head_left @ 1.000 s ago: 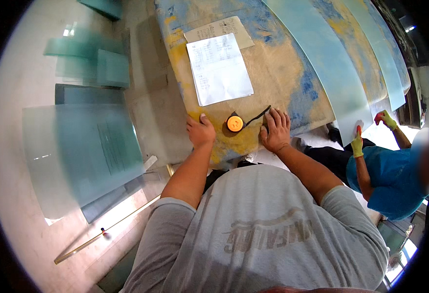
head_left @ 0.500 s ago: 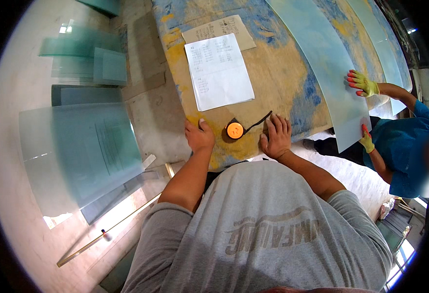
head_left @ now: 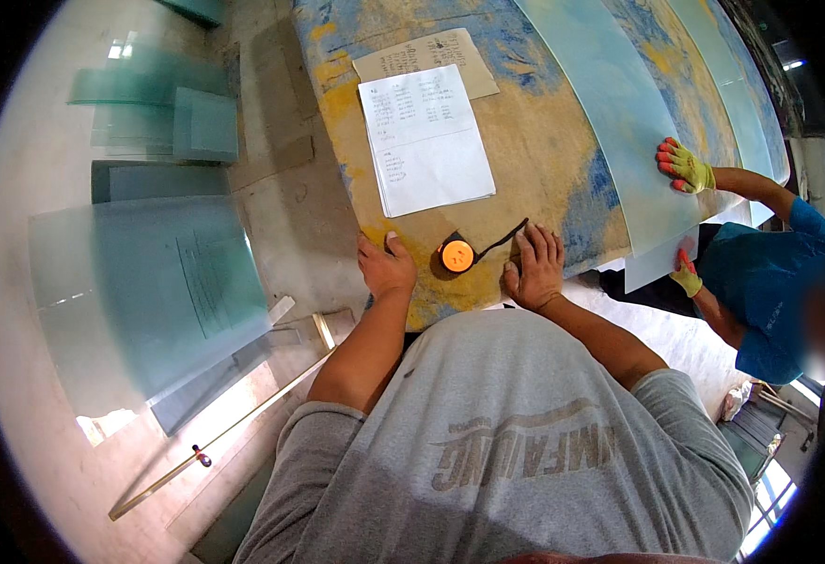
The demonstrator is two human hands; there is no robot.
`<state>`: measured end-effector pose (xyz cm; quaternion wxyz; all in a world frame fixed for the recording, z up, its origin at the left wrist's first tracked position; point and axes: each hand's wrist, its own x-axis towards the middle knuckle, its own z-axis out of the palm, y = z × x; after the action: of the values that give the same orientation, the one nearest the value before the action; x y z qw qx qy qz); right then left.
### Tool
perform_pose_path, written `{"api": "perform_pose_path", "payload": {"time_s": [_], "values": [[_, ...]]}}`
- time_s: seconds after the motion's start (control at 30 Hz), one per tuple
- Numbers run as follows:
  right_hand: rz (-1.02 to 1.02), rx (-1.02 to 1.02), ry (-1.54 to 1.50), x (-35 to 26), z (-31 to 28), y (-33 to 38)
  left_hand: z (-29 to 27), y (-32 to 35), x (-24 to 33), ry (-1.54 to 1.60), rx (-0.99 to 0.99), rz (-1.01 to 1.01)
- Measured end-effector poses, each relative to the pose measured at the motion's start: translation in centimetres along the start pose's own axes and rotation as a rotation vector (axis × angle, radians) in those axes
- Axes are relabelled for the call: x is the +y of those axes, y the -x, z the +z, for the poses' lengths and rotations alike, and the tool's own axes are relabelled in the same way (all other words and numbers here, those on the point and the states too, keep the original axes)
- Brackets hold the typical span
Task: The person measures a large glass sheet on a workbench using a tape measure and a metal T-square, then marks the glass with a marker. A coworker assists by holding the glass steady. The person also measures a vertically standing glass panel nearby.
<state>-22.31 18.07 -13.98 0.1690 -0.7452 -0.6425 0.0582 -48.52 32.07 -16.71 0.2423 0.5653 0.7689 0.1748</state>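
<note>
Orange tape measure (head_left: pixel 456 255) lies on worktable (head_left: pixel 544 169) edge | left hand (head_left: pixel 387 266) beside it, flat, released | right hand (head_left: pixel 533 268) opposite, fingers spread, grasping nothing | step: pausing by tape; next needs a pickup grip

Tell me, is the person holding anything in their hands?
No. The left hand and right hand lie flat on the worktable, either side of the orange tape measure. Neither hand's fingers wrap around anything.

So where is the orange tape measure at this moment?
In the head view, the orange tape measure lies on the near edge of the worktable, between the left hand and the right hand, just below the white paper sheet.
</note>
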Motion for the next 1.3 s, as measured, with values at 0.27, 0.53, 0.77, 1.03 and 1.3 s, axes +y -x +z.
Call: {"api": "perform_pose_path", "payload": {"time_s": [0.27,0.53,0.77,1.03,1.3], "values": [[0.005,-0.005,-0.005,-0.28,-0.15,-0.07,-0.14,-0.01,0.29,-0.027,0.018,-0.012],[-0.004,-0.003,0.009,-0.23,-0.20,-0.11,0.15,-0.01,-0.11,-0.024,0.036,0.017],[-0.008,0.011,0.006,-0.23,-0.11,-0.12,0.21,-0.04,-0.10,-0.010,0.050,0.021],[-0.013,0.011,0.013,-0.41,-0.29,-0.22,-0.01,-0.03,0.07,-0.015,0.031,-0.001],[-0.010,0.020,-0.002,-0.45,-0.36,-0.37,-0.02,-0.22,-0.16,-0.010,0.002,0.005]]}}
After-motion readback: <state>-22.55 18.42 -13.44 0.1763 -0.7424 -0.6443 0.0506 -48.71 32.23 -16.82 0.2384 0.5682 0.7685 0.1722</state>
